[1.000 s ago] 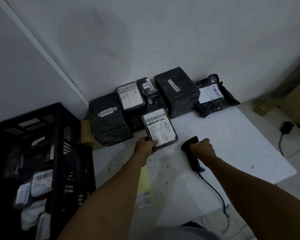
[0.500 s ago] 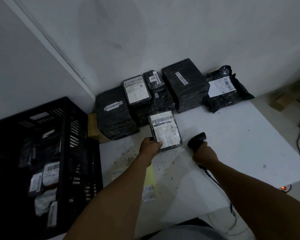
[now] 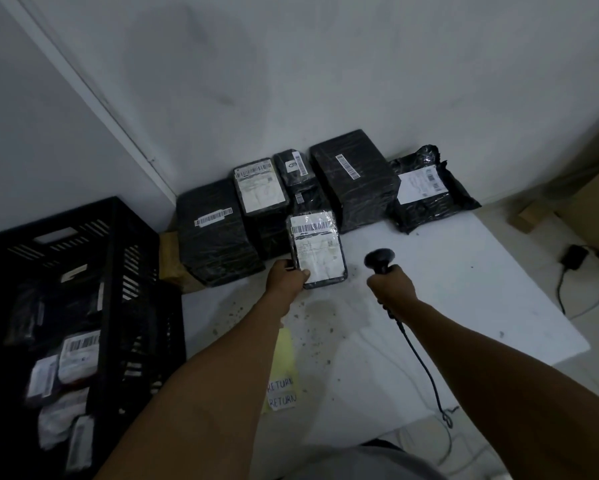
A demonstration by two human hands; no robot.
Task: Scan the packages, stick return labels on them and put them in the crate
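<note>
My left hand [image 3: 287,277] grips the near left corner of a small black package [image 3: 320,249] with a white barcode label facing up, held just above the white sheet. Right of it, my right hand [image 3: 393,285] is closed around the handle of a black barcode scanner [image 3: 380,259], whose head points toward the far wall beside the package. A black crate [image 3: 118,271] stands at the left with several labelled packages inside. Return labels [image 3: 281,393] on a yellow sheet lie near me between my arms.
Several black wrapped packages [image 3: 353,178] are stacked against the wall in the corner, with a black poly bag [image 3: 426,192] at the right. The scanner cable [image 3: 422,362] trails back over the white sheet [image 3: 481,289]. A charger with cord [image 3: 573,258] lies on the floor at the right.
The scanner has tipped upright in my right hand, its head now raised beside the package. My left hand keeps hold of the package, which has turned slightly squarer to me.
</note>
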